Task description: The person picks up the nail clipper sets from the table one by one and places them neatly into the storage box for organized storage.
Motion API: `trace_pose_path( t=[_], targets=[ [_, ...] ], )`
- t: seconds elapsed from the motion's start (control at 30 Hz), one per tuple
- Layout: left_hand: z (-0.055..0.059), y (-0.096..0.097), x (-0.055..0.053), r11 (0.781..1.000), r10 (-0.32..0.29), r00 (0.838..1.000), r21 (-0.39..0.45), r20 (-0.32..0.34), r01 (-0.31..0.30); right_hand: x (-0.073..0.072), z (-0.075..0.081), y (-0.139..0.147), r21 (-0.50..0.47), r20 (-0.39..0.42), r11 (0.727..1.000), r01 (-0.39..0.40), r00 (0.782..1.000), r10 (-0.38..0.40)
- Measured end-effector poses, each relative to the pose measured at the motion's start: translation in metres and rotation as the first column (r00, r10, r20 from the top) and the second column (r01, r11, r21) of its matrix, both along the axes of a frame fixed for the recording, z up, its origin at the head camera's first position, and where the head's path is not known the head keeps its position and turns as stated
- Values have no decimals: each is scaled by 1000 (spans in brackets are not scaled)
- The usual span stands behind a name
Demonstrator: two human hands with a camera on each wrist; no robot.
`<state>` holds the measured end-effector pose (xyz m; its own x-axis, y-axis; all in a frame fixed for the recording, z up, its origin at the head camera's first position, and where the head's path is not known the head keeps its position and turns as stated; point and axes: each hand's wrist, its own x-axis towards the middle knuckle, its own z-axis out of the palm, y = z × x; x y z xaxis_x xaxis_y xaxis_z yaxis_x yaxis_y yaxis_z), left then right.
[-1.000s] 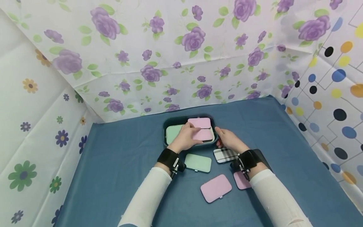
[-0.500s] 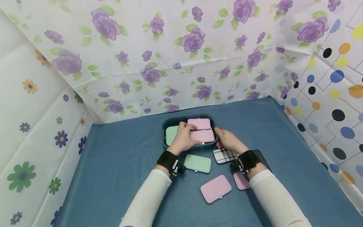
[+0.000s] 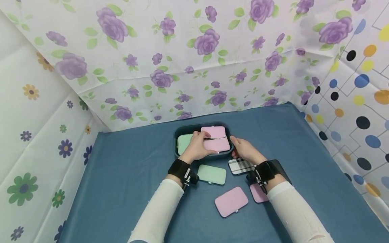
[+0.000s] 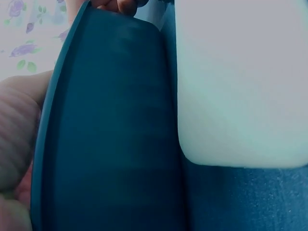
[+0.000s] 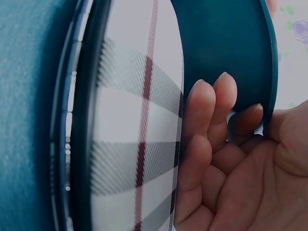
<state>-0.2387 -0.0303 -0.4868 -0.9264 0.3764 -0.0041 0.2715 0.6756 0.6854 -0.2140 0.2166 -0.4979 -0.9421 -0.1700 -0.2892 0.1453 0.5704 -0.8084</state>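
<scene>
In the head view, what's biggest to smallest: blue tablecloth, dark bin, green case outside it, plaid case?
1. Blue tablecloth
2. Dark bin
3. Green case outside
Plaid case: unsure, partly hidden.

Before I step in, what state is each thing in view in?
Teal bin: upright
Front pink case: looks shut
Rear pink case: shut, in bin
Binned green case: shut, partly hidden
Loose green case: shut, flat
Plaid case: shut, partly hidden
Loose pink case: shut, flat
Wrist-covered pink case: flat, partly hidden
Left hand: gripping front pink case
Right hand: gripping bin's right end
</scene>
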Motion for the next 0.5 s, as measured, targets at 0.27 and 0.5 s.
trace_pose_path(
  t=[0.27,0.5],
  targets=[
    [-2,2,0,996,80,996,43,48,-83,0,1,0,13,-11,1000,-3,1000,3],
    [-2,0,0,1000,22,1000,-19,12,-22,1,-1,0,18,-9,1000,0,1000,0]
  ],
)
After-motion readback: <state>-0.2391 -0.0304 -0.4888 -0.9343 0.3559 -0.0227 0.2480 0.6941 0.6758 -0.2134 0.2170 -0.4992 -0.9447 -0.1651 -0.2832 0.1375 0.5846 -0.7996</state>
